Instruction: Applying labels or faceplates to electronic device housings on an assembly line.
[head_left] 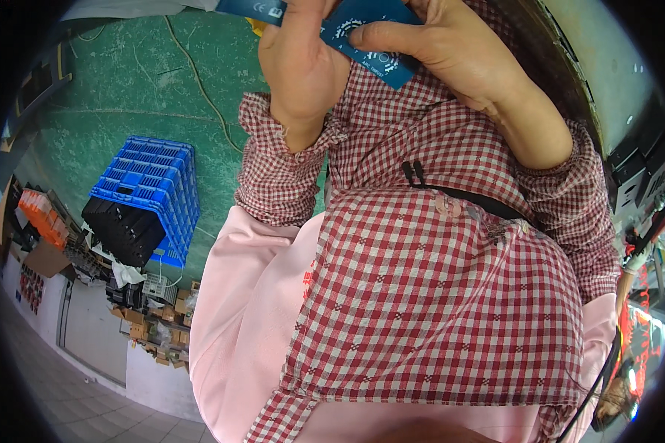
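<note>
High in the head view, my right hand (451,52) is closed on a flat dark blue printed panel (397,72) with white dial markings. Its thumb presses on the printed face; the other fingers are mostly hidden behind it or past the top edge. My left hand (303,63) is raised beside it, touching or overlapping the panel's left edge. On the far side of that hand another dark blue printed piece (250,9) shows; whether it belongs to the same sheet I cannot tell. The left fingers run out of the picture, so their grip is hidden.
A blue plastic crate (144,170) with black ribbed parts (124,232) stands to the left on the green floor (207,81), across which a cable (196,70) runs. Cardboard boxes (159,325) and orange bins (44,214) lie farther left. A checked apron (436,317) covers my front.
</note>
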Action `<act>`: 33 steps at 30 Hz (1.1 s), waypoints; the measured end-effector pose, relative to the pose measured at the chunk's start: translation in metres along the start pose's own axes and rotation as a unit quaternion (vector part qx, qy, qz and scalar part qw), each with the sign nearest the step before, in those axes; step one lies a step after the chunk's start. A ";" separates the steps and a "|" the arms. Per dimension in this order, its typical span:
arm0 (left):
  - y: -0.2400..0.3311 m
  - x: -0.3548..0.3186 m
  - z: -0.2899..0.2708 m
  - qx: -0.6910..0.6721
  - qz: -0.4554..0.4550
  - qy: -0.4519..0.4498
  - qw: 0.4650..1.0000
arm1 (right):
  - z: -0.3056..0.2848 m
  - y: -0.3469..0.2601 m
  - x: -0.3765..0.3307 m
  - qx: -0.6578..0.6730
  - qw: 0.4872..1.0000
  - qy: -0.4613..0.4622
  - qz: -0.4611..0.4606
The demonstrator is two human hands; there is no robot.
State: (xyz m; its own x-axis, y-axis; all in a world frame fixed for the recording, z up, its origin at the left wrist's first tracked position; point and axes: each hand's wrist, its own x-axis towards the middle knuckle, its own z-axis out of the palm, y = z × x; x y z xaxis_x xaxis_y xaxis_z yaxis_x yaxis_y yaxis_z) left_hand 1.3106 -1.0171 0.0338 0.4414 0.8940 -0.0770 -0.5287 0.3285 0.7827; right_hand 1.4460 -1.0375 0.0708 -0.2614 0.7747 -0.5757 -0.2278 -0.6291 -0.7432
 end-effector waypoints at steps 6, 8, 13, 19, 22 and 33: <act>-0.018 0.003 -0.003 -0.166 0.122 -0.066 0.976 | 0.005 -0.004 0.001 0.014 1.000 0.019 0.002; -0.020 0.006 -0.005 -0.189 0.099 -0.101 0.972 | 0.004 -0.005 -0.004 0.003 1.000 0.011 -0.013; -0.019 0.007 -0.010 -0.247 0.075 -0.087 0.962 | 0.002 -0.013 -0.008 -0.073 0.997 -0.023 -0.034; 0.013 0.001 -0.003 -0.043 0.028 0.005 0.999 | -0.007 -0.012 -0.009 -0.182 0.981 -0.048 0.054; 0.014 0.002 -0.006 -0.029 0.051 0.015 0.998 | -0.006 -0.001 -0.011 -0.080 0.996 -0.032 -0.004; 0.003 0.006 -0.025 -0.167 0.070 -0.049 0.982 | -0.004 0.000 -0.015 -0.017 0.999 -0.039 0.027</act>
State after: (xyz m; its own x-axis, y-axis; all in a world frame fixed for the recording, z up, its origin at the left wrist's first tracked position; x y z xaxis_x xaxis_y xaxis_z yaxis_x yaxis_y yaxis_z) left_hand 1.2939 -1.0027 0.0206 0.4057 0.9096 0.0896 -0.7906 0.3001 0.5338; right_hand 1.4534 -1.0494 0.0783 -0.3447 0.7321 -0.5876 -0.1804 -0.6660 -0.7239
